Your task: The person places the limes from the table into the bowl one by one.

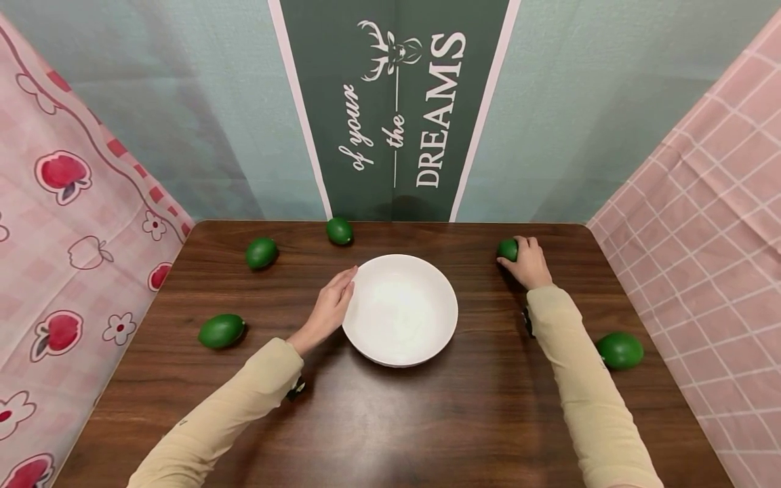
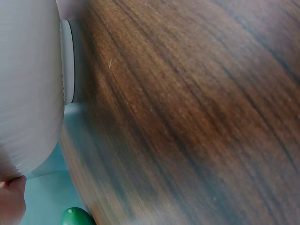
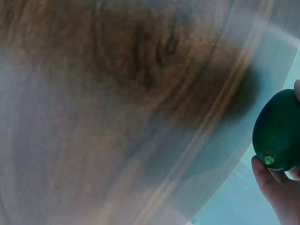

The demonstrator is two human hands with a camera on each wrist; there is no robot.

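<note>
A white round bowl [image 1: 399, 308] stands in the middle of the wooden table. My left hand [image 1: 329, 301] rests against the bowl's left side, its fingers fairly straight along the rim. In the left wrist view, the bowl's outer wall [image 2: 28, 84] fills the left edge, and a fingertip touches it low down. Toward the far right of the table, my right hand [image 1: 529, 263] grips a green lime [image 1: 508, 250] between thumb and fingers. The right wrist view shows this lime [image 3: 276, 131] from the side, with its pale stem end and fingers around it.
Two limes lie near the back edge, one lime [image 1: 261, 253] at left and another lime [image 1: 339, 231] behind the bowl. A larger lime [image 1: 222, 331] lies left of my left arm. One more lime [image 1: 619, 350] sits beside my right forearm. Curtains border the table.
</note>
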